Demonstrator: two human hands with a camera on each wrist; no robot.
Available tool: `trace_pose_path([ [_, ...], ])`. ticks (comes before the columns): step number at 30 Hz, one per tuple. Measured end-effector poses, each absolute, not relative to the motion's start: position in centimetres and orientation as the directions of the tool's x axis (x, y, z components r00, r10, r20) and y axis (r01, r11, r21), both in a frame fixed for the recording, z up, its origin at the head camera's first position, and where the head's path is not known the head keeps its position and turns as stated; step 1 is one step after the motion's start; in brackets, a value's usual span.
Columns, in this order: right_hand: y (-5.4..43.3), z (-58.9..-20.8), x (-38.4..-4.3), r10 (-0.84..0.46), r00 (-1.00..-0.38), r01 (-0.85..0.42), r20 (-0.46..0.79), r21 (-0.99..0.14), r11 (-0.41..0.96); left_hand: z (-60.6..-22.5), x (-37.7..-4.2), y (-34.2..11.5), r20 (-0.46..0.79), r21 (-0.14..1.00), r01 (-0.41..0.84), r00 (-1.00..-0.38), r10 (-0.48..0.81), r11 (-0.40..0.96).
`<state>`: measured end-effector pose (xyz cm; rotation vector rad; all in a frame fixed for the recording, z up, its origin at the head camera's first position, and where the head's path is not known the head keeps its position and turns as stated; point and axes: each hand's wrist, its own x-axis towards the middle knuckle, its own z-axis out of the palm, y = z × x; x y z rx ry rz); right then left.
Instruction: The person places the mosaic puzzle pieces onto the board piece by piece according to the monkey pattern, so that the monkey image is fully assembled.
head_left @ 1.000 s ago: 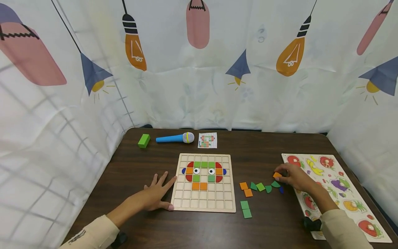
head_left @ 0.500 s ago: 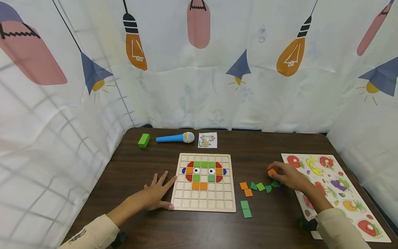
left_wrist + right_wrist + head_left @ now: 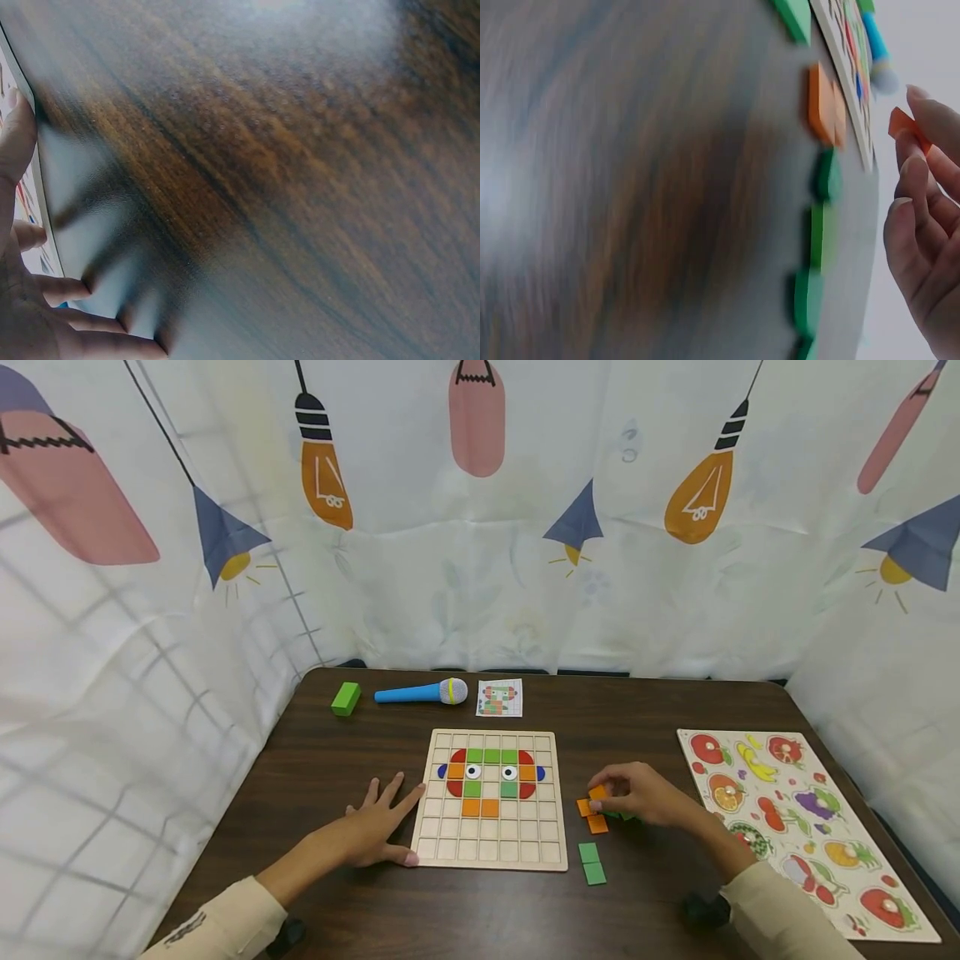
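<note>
A wooden grid board (image 3: 525,852) carries colored tiles that form a face with red, green, orange and blue parts and two eyes. My left hand (image 3: 375,828) lies with fingers spread, its thumb and fingertips touching the board's left edge. To the right of the board, my right hand (image 3: 641,793) pinches an orange square tile (image 3: 909,129) between thumb and fingers, above the table. Just below and beside it lie two orange tiles (image 3: 597,824). Several green tiles (image 3: 821,236) stretch in a row, partly hidden by the hand in the head view. Two green squares (image 3: 592,863) lie nearer me.
A fruit-picture board (image 3: 810,827) lies at the table's right. Along the back are a green block (image 3: 346,699), a blue toy microphone (image 3: 420,693) and a small card (image 3: 499,698) printed with a tile pattern. A patterned white curtain (image 3: 480,585) hangs behind the table.
My right hand has moved left with the orange tile, from beside the fruit board to near the grid board. My left hand has stayed in place.
</note>
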<state>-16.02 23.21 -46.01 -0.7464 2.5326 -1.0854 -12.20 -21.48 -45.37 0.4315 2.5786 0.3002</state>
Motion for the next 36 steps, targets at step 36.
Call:
trace_pose_path([
  [36, 8.5, -47.7, -13.9, -0.627, -0.778, -0.445, -0.031, -0.677, 0.586, -45.2, -12.0, -21.4, -0.442, 0.299, 0.239, -0.824, 0.356, 0.924],
])
